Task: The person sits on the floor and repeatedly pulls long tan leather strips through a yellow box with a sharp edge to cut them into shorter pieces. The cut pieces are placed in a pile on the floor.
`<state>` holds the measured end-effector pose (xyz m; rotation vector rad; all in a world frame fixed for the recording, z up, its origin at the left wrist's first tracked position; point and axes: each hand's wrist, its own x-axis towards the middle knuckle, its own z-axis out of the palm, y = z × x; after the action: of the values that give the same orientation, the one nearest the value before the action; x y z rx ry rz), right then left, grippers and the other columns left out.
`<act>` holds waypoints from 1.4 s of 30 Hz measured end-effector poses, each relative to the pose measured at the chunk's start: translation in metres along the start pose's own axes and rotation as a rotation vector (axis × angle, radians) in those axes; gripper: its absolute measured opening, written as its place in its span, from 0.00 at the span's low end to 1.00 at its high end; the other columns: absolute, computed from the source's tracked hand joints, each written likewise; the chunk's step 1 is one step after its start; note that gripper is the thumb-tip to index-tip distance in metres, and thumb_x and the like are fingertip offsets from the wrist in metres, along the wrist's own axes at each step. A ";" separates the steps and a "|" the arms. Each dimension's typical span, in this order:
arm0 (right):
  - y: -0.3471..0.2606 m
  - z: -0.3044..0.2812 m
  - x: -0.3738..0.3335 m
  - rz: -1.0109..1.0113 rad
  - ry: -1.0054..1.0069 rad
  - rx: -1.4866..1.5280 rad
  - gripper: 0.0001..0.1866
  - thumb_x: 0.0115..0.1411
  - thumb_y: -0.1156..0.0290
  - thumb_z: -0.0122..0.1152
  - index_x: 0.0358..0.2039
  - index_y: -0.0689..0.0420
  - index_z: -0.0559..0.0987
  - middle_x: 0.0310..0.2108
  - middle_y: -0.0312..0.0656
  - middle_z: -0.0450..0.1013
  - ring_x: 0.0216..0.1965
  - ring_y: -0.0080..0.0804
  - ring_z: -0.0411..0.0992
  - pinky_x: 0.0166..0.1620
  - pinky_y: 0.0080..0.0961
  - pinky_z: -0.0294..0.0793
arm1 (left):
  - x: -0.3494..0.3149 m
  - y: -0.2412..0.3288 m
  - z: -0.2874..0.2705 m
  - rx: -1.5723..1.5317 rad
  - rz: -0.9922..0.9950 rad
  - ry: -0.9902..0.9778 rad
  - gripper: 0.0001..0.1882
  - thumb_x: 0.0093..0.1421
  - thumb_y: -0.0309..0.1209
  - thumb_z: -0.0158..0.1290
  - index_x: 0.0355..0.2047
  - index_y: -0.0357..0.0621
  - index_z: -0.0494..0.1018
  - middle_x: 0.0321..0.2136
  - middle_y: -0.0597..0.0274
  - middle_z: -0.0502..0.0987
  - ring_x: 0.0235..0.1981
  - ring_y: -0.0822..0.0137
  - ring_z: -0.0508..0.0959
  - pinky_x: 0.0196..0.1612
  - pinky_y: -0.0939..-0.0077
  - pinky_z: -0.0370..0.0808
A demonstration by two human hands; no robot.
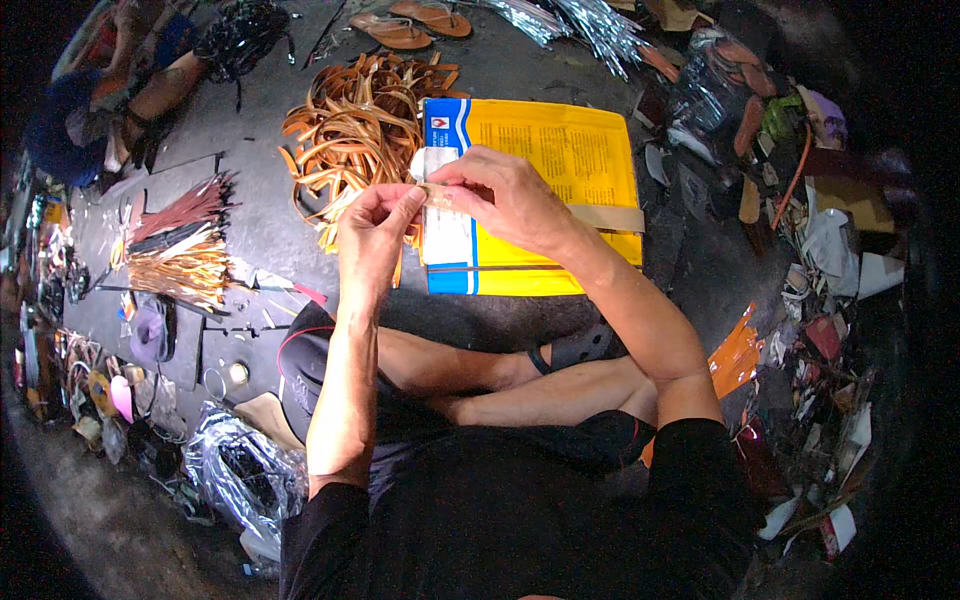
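My left hand (372, 232) and my right hand (515, 195) meet over the left edge of a flat yellow, blue and white carton (560, 150). Between their fingertips is a short tan strip (440, 196), and both hands are closed on it. Fingers partly cover the strip, so its full shape is hidden. Just beyond my left hand lies a heap of curled brown and orange strips (350, 125), touching the carton's left side. A beige band (608, 218) crosses the carton to the right of my right wrist.
Bundles of maroon, black and tan strips (180, 240) lie at left. Brown sandals (395, 30) and silvery strips (595, 30) are at the far side. Mixed scraps (825, 250) crowd the right. A clear plastic bag (245, 465) sits near left. Another person's arm (165, 88) shows far left.
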<state>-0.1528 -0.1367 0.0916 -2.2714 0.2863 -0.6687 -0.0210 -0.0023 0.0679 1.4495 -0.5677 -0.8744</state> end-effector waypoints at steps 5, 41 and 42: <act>0.003 0.002 -0.002 -0.112 0.008 -0.077 0.07 0.54 0.77 0.60 0.35 0.59 0.79 0.30 0.44 0.73 0.33 0.43 0.74 0.35 0.31 0.73 | 0.003 -0.005 0.000 -0.089 -0.055 -0.037 0.08 0.61 0.33 0.55 0.34 0.40 0.74 0.26 0.70 0.74 0.28 0.80 0.71 0.34 0.85 0.68; -0.006 0.011 0.000 -0.106 0.066 -0.145 0.07 0.50 0.72 0.64 0.29 0.59 0.76 0.30 0.42 0.71 0.35 0.41 0.70 0.40 0.34 0.70 | 0.000 -0.007 0.005 -0.533 -0.182 0.010 0.09 0.63 0.35 0.52 0.33 0.40 0.72 0.24 0.70 0.73 0.24 0.80 0.69 0.30 0.87 0.66; -0.005 0.010 -0.001 -0.091 0.066 -0.135 0.07 0.51 0.72 0.64 0.29 0.59 0.77 0.30 0.42 0.71 0.35 0.42 0.70 0.40 0.35 0.70 | 0.000 -0.007 0.005 -0.420 -0.137 0.013 0.09 0.62 0.34 0.53 0.34 0.40 0.73 0.24 0.70 0.74 0.25 0.80 0.69 0.31 0.87 0.67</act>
<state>-0.1475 -0.1266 0.0889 -2.4061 0.2683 -0.7939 -0.0265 -0.0048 0.0620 1.1172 -0.2545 -1.0218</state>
